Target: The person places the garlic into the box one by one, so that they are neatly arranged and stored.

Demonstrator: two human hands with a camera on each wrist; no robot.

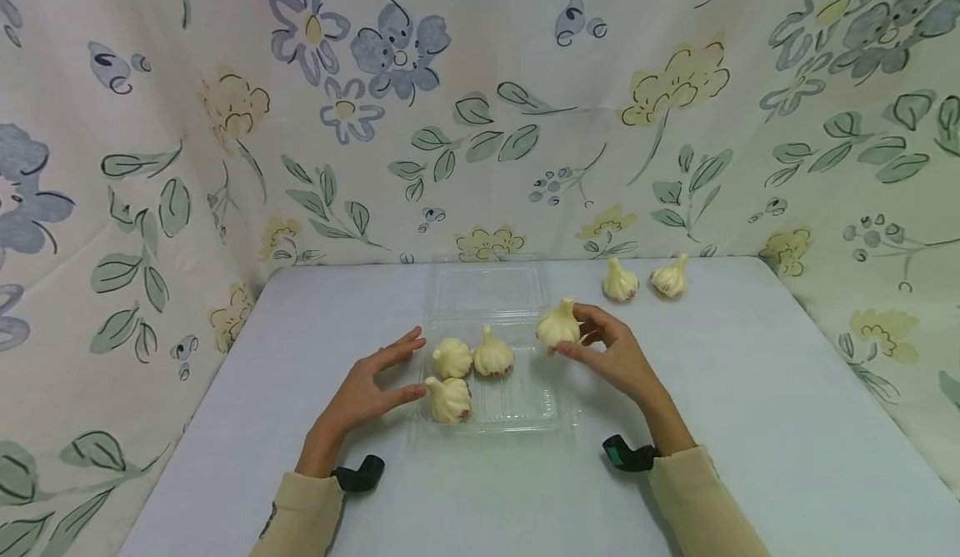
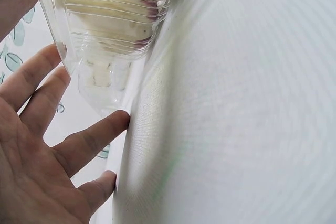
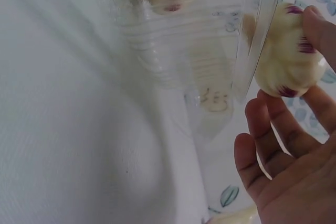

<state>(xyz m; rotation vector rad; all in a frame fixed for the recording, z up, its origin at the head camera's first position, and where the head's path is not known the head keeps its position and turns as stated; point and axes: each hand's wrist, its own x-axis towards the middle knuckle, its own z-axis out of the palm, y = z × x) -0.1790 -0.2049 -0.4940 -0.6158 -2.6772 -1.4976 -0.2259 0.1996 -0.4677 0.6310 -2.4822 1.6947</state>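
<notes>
My right hand [image 1: 611, 353] pinches a garlic bulb [image 1: 558, 326] between thumb and fingers over the right side of a clear plastic container [image 1: 517, 398]. In the right wrist view this garlic bulb [image 3: 290, 56] shows purple streaks, beside the container's wall [image 3: 257, 45]. Three more garlic bulbs sit in the container's left part: one at the back left [image 1: 452, 358], one beside it [image 1: 493, 353] and one in front [image 1: 449, 399]. At the container's left edge is my left hand [image 1: 375, 386], its fingers spread; in the left wrist view the fingertips [image 2: 62, 76] meet the plastic rim.
Two garlic bulbs stand near the table's back right edge, one on the left [image 1: 620, 280] and one on the right [image 1: 670, 277]. The container's lid [image 1: 487, 290] lies open toward the back. A floral curtain [image 1: 480, 107] hangs behind the white table [image 1: 750, 390].
</notes>
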